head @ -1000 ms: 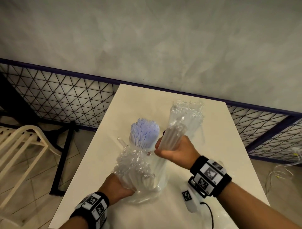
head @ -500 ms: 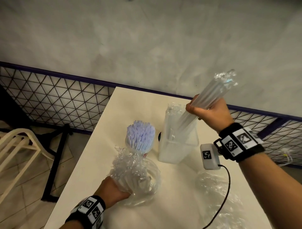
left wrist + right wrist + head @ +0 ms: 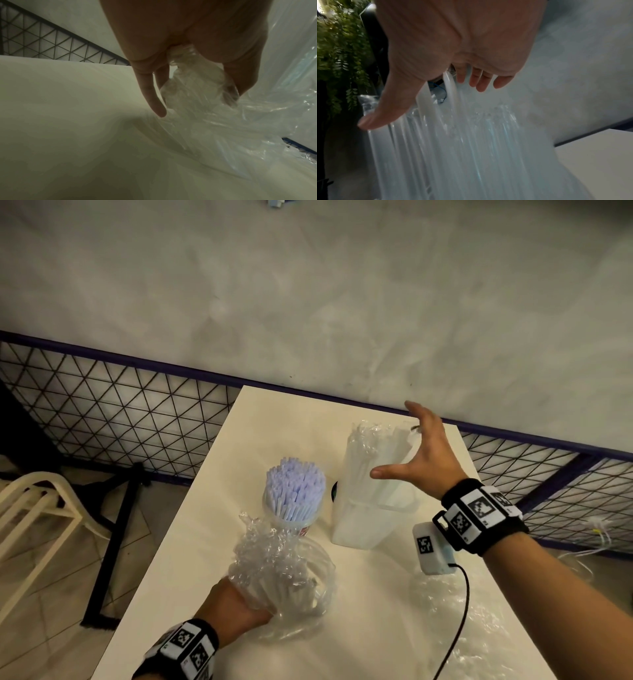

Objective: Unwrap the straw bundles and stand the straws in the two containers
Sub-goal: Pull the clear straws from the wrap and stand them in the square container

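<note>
A: L hand [image 3: 236,607]?
B: Grip pinching plastic wrap [image 3: 281,570], near worktop [image 3: 274,419] front edge.
A: R hand [image 3: 424,457]?
B: Grip spread, empty, over clear straws [image 3: 380,467] standing in square container [image 3: 370,525], mid-worktop. Purple straws [image 3: 296,491] alongside.

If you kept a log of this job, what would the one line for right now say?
left hand: grips plastic wrap | right hand: open beside clear straws | clear straws: in square container | purple straws: standing in round container
</note>
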Action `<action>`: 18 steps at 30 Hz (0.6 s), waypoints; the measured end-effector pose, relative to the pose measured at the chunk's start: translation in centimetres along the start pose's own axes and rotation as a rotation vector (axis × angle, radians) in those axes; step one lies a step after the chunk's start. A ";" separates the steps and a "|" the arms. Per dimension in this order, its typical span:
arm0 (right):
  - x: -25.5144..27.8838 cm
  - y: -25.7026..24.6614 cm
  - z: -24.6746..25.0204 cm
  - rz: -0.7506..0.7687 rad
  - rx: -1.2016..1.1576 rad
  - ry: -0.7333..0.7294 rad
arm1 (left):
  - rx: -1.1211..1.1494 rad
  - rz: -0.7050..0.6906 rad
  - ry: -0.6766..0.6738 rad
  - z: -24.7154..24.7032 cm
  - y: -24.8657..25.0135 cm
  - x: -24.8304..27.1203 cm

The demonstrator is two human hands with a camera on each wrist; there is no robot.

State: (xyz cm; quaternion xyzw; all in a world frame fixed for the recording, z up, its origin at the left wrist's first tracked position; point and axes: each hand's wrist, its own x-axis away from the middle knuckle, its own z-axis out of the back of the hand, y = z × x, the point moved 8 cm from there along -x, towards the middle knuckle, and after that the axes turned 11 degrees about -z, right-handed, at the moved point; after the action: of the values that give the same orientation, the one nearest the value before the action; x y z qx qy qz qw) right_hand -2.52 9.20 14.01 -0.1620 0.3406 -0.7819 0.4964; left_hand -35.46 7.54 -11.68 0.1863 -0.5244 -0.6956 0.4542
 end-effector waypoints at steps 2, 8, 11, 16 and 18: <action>0.1 -1.1 0.7 0.089 -0.081 0.035 | 0.015 0.010 -0.003 0.0 0.0 0.0; 1.3 -3.4 -1.0 0.306 0.072 0.047 | 0.039 0.024 -0.011 -0.1 -0.3 0.0; 1.3 -3.0 -2.9 0.310 0.230 0.049 | 0.008 0.017 -0.028 -0.2 -0.2 0.0; 0.4 -4.5 -2.1 0.409 0.300 0.208 | -0.016 0.035 -0.015 0.0 -0.2 -0.1; -0.3 -5.0 -2.5 0.447 0.406 0.187 | -0.049 0.029 -0.023 0.0 -0.1 -0.1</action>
State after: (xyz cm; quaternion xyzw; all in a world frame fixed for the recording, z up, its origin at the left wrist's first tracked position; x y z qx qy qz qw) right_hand -7.17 11.78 15.71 0.0921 0.2489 -0.7169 0.6447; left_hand -35.46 7.62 -11.81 0.1595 -0.5151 -0.7038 0.4625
